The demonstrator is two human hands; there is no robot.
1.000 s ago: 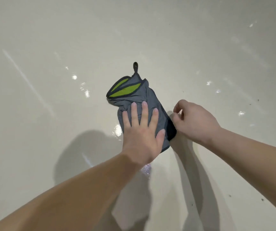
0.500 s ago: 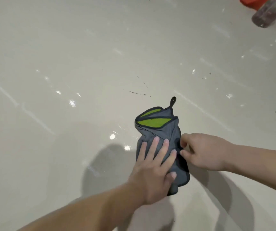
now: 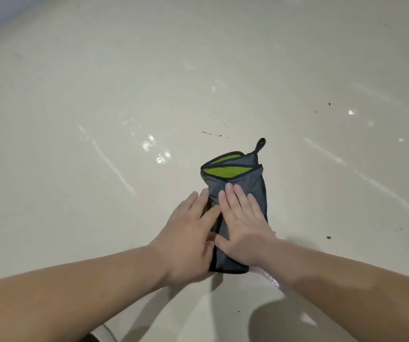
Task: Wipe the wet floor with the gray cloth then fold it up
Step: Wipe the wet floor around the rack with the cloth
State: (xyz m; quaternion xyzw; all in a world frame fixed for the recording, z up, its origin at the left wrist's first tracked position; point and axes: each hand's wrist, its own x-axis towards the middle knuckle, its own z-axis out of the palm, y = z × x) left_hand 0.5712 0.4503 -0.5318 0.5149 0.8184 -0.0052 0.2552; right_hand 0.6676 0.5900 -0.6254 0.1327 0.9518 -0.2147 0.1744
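Observation:
The gray cloth point(image 3: 245, 183) lies folded into a narrow strip on the glossy cream floor point(image 3: 99, 95), with green lining showing at its far end and a small black loop sticking out beyond it. My left hand point(image 3: 188, 238) rests flat on the strip's left edge, fingers spread. My right hand point(image 3: 243, 223) presses flat on top of the cloth's middle, fingers pointing away from me. Both palms cover the near half of the cloth. Neither hand grips it.
Wet glints shine on the floor point(image 3: 159, 154) left of the cloth, and a small wet patch point(image 3: 270, 280) sits by my right wrist. Dark specks of dirt point(image 3: 213, 134) lie just beyond the cloth's loop. Pale streaks cross the floor on both sides.
My right hand left the cloth's right edge and now lies flat on top. My left hand slid to the left edge. The cloth looks narrower and straighter.

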